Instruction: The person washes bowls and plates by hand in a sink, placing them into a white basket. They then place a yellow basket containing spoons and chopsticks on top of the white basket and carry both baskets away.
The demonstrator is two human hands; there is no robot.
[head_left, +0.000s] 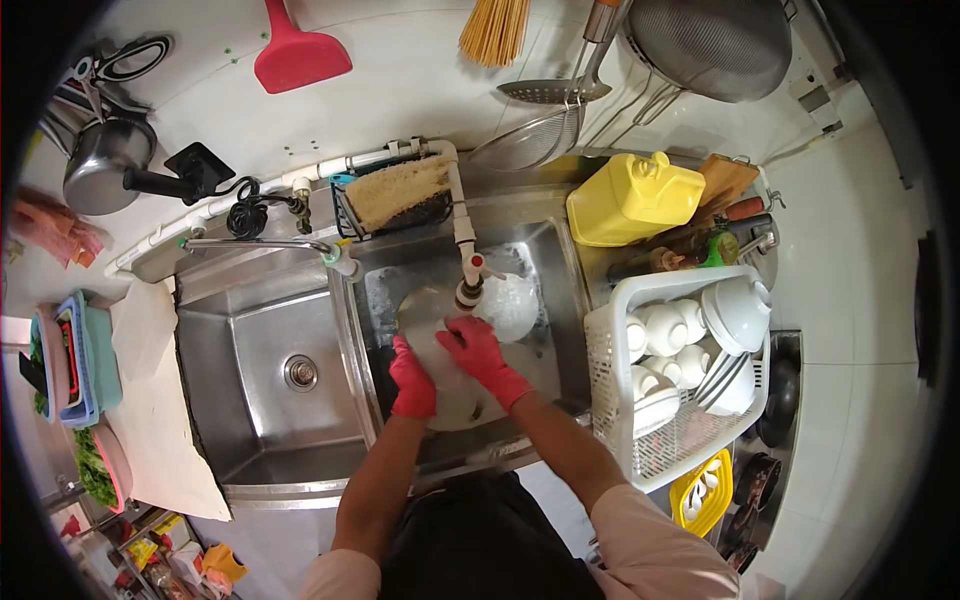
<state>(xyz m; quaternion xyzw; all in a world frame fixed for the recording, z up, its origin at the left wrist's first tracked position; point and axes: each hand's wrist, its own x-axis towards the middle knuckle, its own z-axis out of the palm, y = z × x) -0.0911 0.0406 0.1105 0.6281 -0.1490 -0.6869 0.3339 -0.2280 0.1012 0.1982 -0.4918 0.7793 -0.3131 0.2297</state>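
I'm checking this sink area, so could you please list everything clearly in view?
Sink: one, steel grey, centre
Dishes: at least two, pale, right basin
Pipe: one, white, back wall to right basin
Scrubbing pad: one, tan, behind sink
Basket: one, white, right of sink
Bowls: several, white, in basket
Jug: one, yellow, behind basket
Tub: one, yellow, beside basket
Spoons: several, white, in tub
Spatula: one, red, back wall
Strainers: two, grey, back wall
Saucepan: one, steel, back left
Sheet: one, cream, left of sink
Greens: one heap, green, far left
Left hand: one, gloved pink, right basin
Right hand: one, gloved pink, below pipe
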